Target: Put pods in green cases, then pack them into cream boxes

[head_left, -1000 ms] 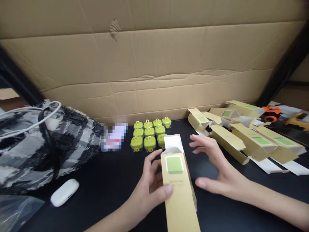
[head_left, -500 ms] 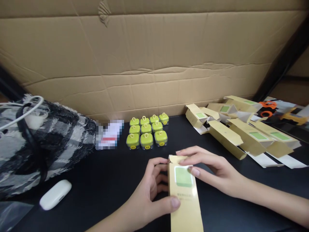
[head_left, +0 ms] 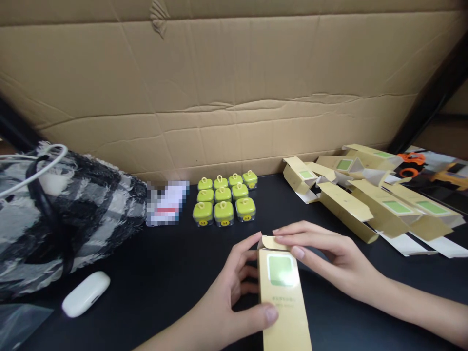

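Observation:
A tan cardboard box (head_left: pixel 283 295) with a green square on its front stands near the front of the black table. My left hand (head_left: pixel 237 297) is wrapped round its left side, thumb on the front and fingers along the side and back. At the top end, my right hand (head_left: pixel 334 261) pinches the flap (head_left: pixel 270 242), fingers over the top and thumb at the upper right edge. A small gap shows under the flap; the inside of the box is hidden. Behind the hands stand several small green-lidded containers (head_left: pixel 224 213) in rows, with loops on their lids.
Several unfolded tan boxes (head_left: pixel 345 207) lie at the right, with orange-handled scissors (head_left: pixel 409 165) beyond. At the left are a white earphone case (head_left: pixel 86 294), a black-and-white checked fabric (head_left: pixel 91 209) and a blurred-out paper (head_left: pixel 168 204). A cardboard wall (head_left: pixel 234 73) closes off the back.
The right thumb has moved up from the green square to the box's top edge, and the flap lies slightly flatter. The view has shifted a little.

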